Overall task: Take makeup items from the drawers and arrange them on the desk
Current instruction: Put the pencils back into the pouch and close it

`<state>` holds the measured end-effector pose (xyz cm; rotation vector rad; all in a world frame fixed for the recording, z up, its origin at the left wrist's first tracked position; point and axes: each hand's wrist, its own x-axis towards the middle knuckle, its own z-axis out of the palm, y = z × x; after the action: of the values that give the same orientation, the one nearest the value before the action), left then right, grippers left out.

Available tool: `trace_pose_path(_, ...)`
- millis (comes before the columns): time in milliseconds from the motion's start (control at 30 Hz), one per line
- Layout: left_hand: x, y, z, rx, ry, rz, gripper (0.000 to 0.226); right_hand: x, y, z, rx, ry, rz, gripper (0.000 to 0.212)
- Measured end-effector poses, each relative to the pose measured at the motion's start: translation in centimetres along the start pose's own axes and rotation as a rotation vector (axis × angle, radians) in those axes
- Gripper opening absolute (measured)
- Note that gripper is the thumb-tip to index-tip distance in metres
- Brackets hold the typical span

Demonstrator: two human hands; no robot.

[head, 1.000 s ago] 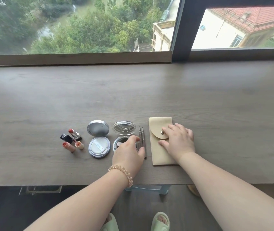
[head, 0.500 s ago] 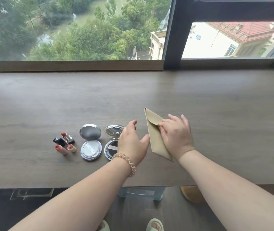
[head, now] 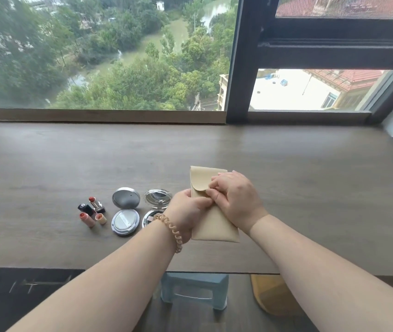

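Head view: both hands are holding a pouch [head: 214, 228] up over the near half of the counter [head: 310, 188], right of the other makeup. The pouch is a flat, beige rectangle of soft matte fabric with a rounded flap folded down over its upper front. The left hand [head: 186, 210] is gripping its left edge, fingers [head: 200, 204] curled round and clamped on the fabric. The right hand [head: 237, 200] is covering the right side, its fingers [head: 214, 188] pinching at the flap's curved lower edge. I cannot tell whether the bottom edge is touching the counter.

The counter is showing a grey-brown wood grain with a dull finish. To the left, a round silver compact [head: 125, 222] is lying open, a white puff in its base. Just beside it a round mirror compact [head: 157, 200] is lying open too, its base partly hidden behind the left wrist. Four short lipsticks [head: 96, 203] are clustering at the far left. A coiled peach band [head: 171, 228] is circling the left wrist. A pale blue plastic stool [head: 194, 289] is standing under the counter.

A second ago the pouch was lying flat under the right hand; now it is facing the camera. Two thin pencils seen beside it then are no longer showing.
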<state>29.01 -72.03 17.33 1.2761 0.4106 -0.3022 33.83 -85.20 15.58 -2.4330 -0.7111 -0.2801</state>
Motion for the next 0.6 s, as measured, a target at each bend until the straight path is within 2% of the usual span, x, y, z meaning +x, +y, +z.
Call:
trace_pose_path(133, -0.7, -0.2, -0.8, 0.046, 0.04, 0.01, 0.017, 0.0, -0.5, 0.2, -0.023, -0.047, -0.082, 0.018)
trace_pose_path(233, -1.0, 0.0, -1.8, 0.054, 0.033, 0.017, 0.014, 0.3, -1.6, 0.5, -0.054, -0.019, -0.101, 0.023)
trace_pose_path(333, -1.6, -0.2, -3.2, 0.105, -0.007, 0.023, 0.015, 1.3, -2.6, -0.6, 0.132, 0.093, 0.182, 0.031)
trace_pose_path(433, -2.3, -0.5, -4.5, 0.137, -0.08, 0.032, 0.029, 2.7, -1.9, -2.2, 0.312, 0.175, 0.486, 0.034)
trace_pose_path(567, -3.3, 0.0, -6.3, 0.158, -0.287, 0.001, 0.037, 3.5, -1.3, -2.8, 0.302, 0.12, 0.647, 0.015)
trace_pose_path(600, -3.6, 0.2, -6.7, 0.151, -0.34, -0.007, 0.036, 3.5, -1.4, -2.9, 0.244, 0.069, 0.67, 0.019)
